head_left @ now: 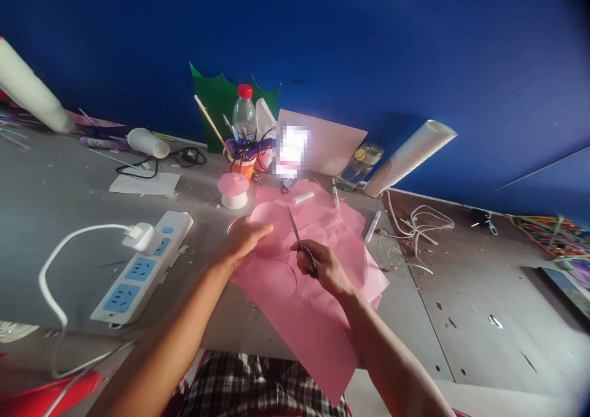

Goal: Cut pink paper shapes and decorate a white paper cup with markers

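My right hand [322,266] is closed around the handles of a pair of scissors [297,229], whose blades point up and away over pink paper. On the left, my left hand [244,239] grips a piece of pink paper [267,214] with the thumb on top; its other fingers are mostly hidden. Under both hands lie overlapping pink paper sheets [318,343], one reaching past the table's front edge toward my lap. A curved line shows on the paper between the hands. Beyond the left hand stands a small white cup with a pink paper top [233,187].
Behind the paper are a glowing, blurred screen [291,150], a red-capped bottle [244,113], a jar [362,165] and a leaning stack of paper cups [410,156]. A power strip [142,269] with a plugged-in charger lies left. Markers [373,225] and a white cable [421,220] lie right.
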`<action>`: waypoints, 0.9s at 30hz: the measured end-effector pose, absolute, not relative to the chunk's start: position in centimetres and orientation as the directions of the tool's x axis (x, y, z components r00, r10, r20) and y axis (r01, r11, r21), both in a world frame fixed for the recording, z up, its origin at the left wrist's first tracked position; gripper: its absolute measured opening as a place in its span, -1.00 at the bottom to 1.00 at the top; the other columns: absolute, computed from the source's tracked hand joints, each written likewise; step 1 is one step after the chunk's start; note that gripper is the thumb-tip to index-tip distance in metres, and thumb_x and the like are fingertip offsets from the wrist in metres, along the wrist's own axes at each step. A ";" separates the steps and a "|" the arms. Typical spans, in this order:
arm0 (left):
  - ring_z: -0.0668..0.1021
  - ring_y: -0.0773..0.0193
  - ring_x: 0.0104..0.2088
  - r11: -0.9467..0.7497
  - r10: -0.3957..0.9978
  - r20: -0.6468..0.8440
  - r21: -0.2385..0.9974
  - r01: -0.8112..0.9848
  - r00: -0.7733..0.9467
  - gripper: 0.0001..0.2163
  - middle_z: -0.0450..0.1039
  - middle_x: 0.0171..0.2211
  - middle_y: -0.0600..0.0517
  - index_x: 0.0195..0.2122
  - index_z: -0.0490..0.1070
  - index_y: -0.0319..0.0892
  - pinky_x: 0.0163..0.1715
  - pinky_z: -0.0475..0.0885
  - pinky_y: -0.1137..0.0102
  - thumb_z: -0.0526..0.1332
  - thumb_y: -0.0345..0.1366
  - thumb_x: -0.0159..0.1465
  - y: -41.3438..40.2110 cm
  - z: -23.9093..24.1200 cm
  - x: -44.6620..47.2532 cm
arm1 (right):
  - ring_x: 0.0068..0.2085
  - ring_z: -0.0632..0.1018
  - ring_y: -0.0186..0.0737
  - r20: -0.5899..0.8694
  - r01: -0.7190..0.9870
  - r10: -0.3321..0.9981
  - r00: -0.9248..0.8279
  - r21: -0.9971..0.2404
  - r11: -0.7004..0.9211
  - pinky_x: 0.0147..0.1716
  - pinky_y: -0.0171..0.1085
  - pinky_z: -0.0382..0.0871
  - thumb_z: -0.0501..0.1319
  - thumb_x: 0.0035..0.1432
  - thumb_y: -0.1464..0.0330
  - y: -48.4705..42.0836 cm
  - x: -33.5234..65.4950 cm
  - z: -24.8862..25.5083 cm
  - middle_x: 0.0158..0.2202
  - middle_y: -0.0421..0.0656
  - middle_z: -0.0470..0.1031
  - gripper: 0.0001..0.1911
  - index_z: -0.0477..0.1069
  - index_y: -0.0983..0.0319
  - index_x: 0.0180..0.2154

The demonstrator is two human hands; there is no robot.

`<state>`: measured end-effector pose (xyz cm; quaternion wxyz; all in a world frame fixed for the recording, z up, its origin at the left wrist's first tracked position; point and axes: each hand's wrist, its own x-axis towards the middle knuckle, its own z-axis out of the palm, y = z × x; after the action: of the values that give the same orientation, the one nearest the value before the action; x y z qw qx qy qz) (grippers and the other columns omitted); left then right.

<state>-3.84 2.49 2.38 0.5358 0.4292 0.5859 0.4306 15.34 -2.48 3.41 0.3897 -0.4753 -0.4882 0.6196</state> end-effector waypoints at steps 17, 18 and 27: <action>0.28 0.43 -0.67 0.322 0.941 -0.322 0.947 0.015 0.106 -0.79 0.24 -0.69 0.18 -0.54 0.38 -0.21 -0.67 0.12 0.50 0.32 -0.19 -0.10 3.1 2.6 -4.9 | -0.57 0.24 -0.43 -0.249 0.152 0.911 -0.328 -0.966 -0.209 -0.55 -0.33 0.07 0.18 0.07 0.28 -2.1 16.9 4.2 -0.61 -0.32 0.18 -0.78 0.40 0.30 -0.28; 0.29 0.43 -0.66 0.328 0.938 -0.326 0.945 0.009 0.115 -0.78 0.25 -0.68 0.18 -0.52 0.39 -0.22 -0.66 0.12 0.51 0.32 -0.19 -0.10 3.1 2.6 -4.9 | -0.57 0.23 -0.43 -0.249 0.161 0.910 -0.331 -0.965 -0.205 -0.55 -0.33 0.07 0.18 0.07 0.27 -2.1 16.9 4.4 -0.61 -0.32 0.18 -0.78 0.40 0.29 -0.29; 0.31 0.42 -0.63 0.321 0.935 -0.315 0.947 -0.017 0.162 -0.80 0.29 -0.64 0.17 -0.49 0.40 -0.22 -0.65 0.13 0.51 0.31 -0.21 -0.08 3.1 2.4 -5.2 | -0.58 0.22 -0.45 -0.284 0.186 0.895 -0.343 -0.955 -0.232 -0.58 -0.35 0.03 0.21 0.03 0.26 -2.0 17.3 4.8 -0.62 -0.32 0.17 -0.77 0.40 0.29 -0.32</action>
<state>-5.18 3.07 2.39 0.6228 0.4394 0.5223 0.3823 17.26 -1.97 4.81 0.2907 -0.4938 -0.5471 0.6102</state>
